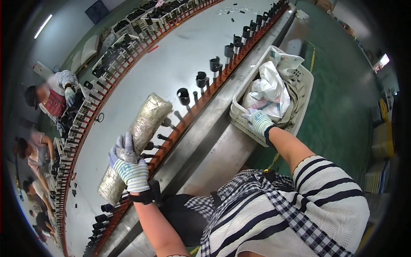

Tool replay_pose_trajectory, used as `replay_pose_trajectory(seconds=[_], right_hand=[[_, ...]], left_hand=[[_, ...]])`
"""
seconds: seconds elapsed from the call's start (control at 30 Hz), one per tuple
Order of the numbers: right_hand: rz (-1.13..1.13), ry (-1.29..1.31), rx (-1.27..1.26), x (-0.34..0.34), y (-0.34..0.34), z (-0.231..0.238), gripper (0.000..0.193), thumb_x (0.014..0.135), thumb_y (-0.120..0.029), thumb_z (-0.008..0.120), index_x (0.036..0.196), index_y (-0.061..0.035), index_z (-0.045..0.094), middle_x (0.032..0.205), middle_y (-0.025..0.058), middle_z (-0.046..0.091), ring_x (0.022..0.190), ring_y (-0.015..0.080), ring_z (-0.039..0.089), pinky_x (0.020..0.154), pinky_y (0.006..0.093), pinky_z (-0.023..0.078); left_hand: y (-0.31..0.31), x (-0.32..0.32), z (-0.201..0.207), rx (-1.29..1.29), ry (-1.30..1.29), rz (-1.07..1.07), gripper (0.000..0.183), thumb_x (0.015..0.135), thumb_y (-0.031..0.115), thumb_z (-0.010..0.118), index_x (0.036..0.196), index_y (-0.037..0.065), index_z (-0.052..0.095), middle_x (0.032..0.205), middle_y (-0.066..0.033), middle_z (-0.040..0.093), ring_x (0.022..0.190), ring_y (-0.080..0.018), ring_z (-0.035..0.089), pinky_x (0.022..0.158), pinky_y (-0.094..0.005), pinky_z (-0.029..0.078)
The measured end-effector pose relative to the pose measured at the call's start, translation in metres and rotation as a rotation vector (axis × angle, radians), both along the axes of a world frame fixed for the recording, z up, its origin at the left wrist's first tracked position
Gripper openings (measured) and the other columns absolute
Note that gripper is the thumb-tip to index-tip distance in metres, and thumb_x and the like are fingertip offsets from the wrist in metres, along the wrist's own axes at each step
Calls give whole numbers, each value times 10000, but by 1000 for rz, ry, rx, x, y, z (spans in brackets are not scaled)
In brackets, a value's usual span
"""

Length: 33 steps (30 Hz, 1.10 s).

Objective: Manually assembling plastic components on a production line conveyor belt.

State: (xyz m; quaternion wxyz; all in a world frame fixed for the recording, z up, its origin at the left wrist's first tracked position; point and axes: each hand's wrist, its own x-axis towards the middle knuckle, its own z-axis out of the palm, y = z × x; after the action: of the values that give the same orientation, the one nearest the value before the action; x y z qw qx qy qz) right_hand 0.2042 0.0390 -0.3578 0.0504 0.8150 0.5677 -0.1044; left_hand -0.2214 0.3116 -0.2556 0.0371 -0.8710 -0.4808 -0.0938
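Observation:
My left hand (129, 168), in a striped knit glove, is wrapped round the middle of a long roll-shaped bundle (149, 120) in clear, wrinkled plastic film. The bundle slants above the grey table and the row of black holders. What is inside the film I cannot make out. Over on the right, my right hand (259, 122), gloved alike, is at the near left rim of a cream plastic basket (305, 96). Its fingers curl over that rim, next to a crumpled white plastic sack (270, 88). Greyish-green cloth (295, 103) lies beside the sack in the basket.
A curved rail of upright black cup-shaped holders (201, 79) runs along the table's near edge. Beyond the grey tabletop (171, 60), crates of black parts (124, 47) line the far side, where several people sit. A metal ledge (214, 132) lies between rail and basket.

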Motion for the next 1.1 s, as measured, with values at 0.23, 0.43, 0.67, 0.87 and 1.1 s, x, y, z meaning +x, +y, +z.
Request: replay_pose_trajectory(seconds=[0.23,0.43,0.67,0.87,1.1], right_hand=[[16,-35,-4,5,-2,-11,451,887,-137,633,1334,-186,666,1114,210,629,994,402,678,871,503,554],[3,-31,-25,-2,2,-2,464,872,-151,652,1335,-185,666,1112,207,631,991,398,678,866,506,555],[13,-20,5,1,4,-4,481,854,-138,667,1334,-164,669,1114,221,628,989,408,670,885,494,551],[13,-10,5,-2,4,-7,489,848,-146,676,1336,-171,668,1161,238,621,1012,411,668,883,502,556],[17,-63,7,4,3,-21,513,855,-149,660,1366,-178,644,1203,238,618,1030,410,673,897,506,556]], left_hand=[[0,9,5,-112,67,8,1022,636,141,854,1556,290,433,1524,-71,510,1373,-351,463,1218,-520,287],[-4,10,3,-208,12,-8,933,664,112,788,1516,319,468,1512,-34,505,1347,-329,445,1207,-543,288],[-12,0,2,19,-54,-18,932,666,86,787,1518,302,476,1492,-39,532,1353,-331,449,1200,-535,303],[-5,-7,7,-105,63,21,905,685,126,779,1517,311,477,1508,-26,527,1379,-316,422,1222,-531,266],[-5,-15,-4,-130,-49,18,908,650,124,761,1502,306,504,1501,-35,528,1364,-322,433,1235,-534,238]])
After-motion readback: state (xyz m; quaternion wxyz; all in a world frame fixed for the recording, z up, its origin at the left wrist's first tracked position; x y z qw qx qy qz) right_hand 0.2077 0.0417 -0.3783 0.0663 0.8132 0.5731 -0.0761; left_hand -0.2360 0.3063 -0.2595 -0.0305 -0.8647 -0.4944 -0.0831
